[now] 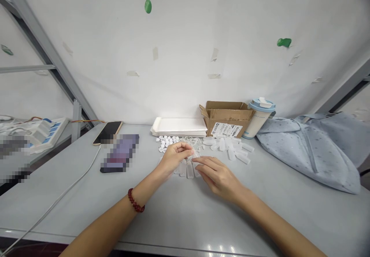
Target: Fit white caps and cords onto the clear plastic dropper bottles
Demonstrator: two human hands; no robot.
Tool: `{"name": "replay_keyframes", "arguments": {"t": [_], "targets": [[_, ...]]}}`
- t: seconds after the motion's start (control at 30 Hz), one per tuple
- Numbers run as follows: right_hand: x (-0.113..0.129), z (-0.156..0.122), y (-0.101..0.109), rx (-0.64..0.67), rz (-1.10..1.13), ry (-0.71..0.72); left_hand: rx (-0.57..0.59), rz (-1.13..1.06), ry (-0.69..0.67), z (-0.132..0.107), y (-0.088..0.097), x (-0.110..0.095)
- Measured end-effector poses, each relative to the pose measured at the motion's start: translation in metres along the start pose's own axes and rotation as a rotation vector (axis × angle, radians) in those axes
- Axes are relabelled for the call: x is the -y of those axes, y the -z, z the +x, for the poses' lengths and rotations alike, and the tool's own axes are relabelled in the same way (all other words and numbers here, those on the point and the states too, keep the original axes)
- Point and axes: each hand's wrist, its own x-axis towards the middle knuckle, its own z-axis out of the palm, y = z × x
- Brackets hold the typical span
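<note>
My left hand (pixel 175 156), with a red bead bracelet on its wrist, is curled with fingertips pinched above a short row of small clear plastic vials (pixel 186 169); what it pinches is too small to make out. My right hand (pixel 216 176) lies just right of that row, fingers bent and touching the vials. Behind the hands lie a heap of small white caps (pixel 167 141) and several loose clear vials (pixel 231 148), with thin white loops (pixel 194 140) between them.
A stack of white trays (pixel 179 126), an open cardboard box (pixel 228 121) and a lidded cup (pixel 260 117) stand at the wall. A phone (pixel 107 132) with a white cable (pixel 58 201) and a dark blurred item lie at left. A pale blue bag (pixel 312 149) lies at right.
</note>
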Motion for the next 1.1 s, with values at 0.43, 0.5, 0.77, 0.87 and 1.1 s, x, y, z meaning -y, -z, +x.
{"name": "replay_keyframes", "arguments": {"t": [0.43,0.5,0.77,0.87,1.1], "targets": [[-0.0017,-0.0036,-0.0037,-0.029,-0.045,-0.158,-0.009,-0.094,0.028,0.0019,0.0028,0.0008],[-0.0017,-0.003,-0.0027,0.003,-0.037,-0.169,0.002,-0.109,0.026,0.0019,0.003,0.0011],[0.0002,-0.0028,-0.002,0.03,-0.068,-0.145,0.044,-0.145,0.006,0.0005,0.0012,-0.0002],[0.0001,-0.0028,-0.0015,0.041,-0.056,-0.156,0.065,-0.154,0.012,-0.0001,0.0007,-0.0013],[0.003,-0.0008,0.0015,0.042,0.002,-0.178,0.11,-0.196,0.032,-0.0003,0.0016,-0.0003]]}}
